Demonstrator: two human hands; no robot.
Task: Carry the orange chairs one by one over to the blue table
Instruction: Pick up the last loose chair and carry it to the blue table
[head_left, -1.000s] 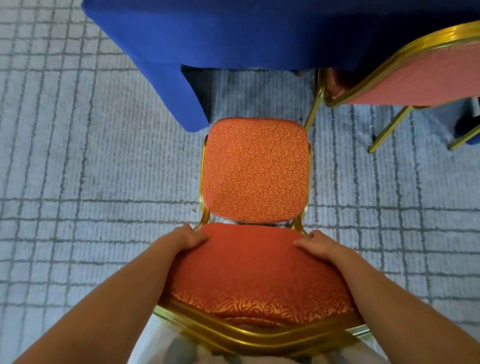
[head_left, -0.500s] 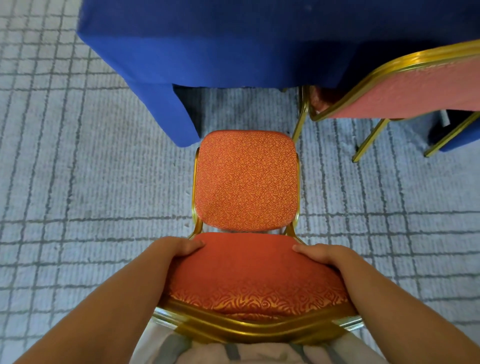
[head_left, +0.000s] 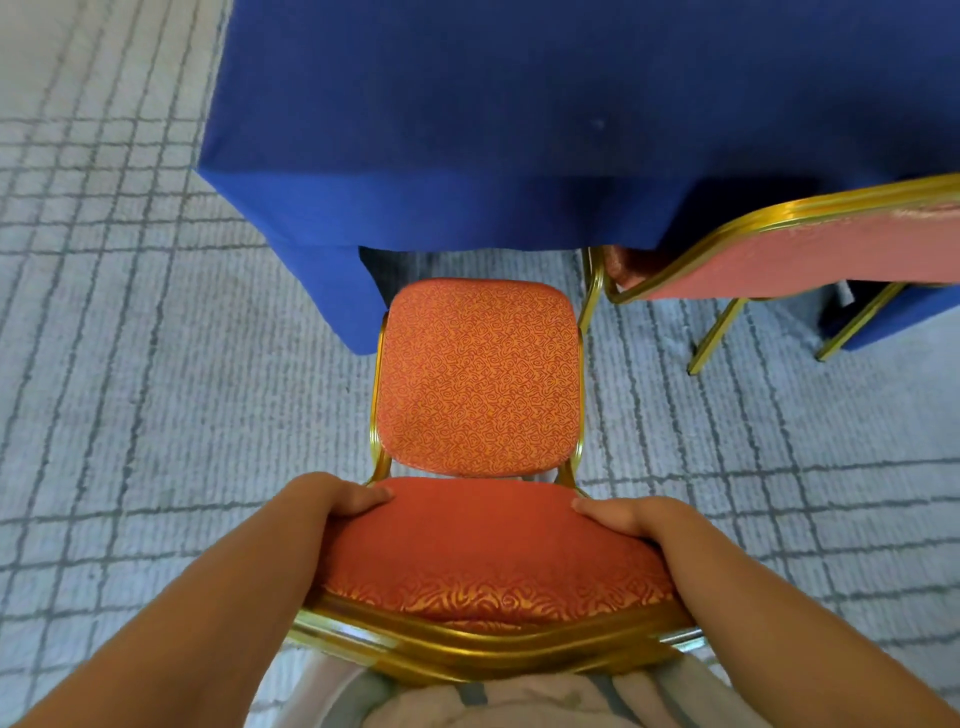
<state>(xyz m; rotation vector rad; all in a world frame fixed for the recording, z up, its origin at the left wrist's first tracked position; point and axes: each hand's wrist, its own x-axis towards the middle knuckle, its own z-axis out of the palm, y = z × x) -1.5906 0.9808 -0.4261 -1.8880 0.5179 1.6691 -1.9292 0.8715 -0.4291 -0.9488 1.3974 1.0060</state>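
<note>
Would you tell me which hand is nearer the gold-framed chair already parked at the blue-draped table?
Right: the right hand is below-left of that gold-framed chair; the left hand lies farther left.

The orange chair (head_left: 480, 379) has a seat of woven cloth with a fine swirl pattern and a slight sheen. The cloth on its backrest looks smoother and more matt, with a band of gleaming gold swirls along the edge by the frame. Its frame (head_left: 488, 652) is gold-coloured metal, smooth and glossy, with bright highlights. The worktop (head_left: 467, 130) is covered in plain blue cloth, matt and even. The second chair (head_left: 831, 254) has the same shiny gold metal and a duller, pinkish cloth back. The floor (head_left: 156, 389) is grey carpet, rough and ribbed.
</note>
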